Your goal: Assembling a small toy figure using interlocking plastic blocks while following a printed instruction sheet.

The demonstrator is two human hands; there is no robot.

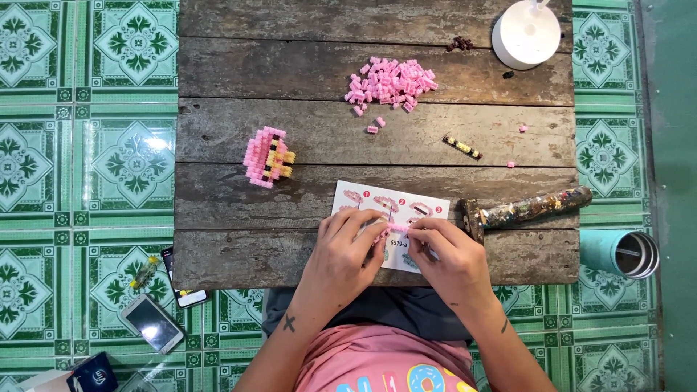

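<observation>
Both hands worked over the instruction sheet on the wooden table. The left hand and right hand pinched a small pink brick piece between their fingertips; loose pink bricks lay well apart

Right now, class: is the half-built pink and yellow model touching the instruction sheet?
Apart. The head view shows the pink and yellow model lying left of the instruction sheet, with bare wooden tabletop between them.
</observation>
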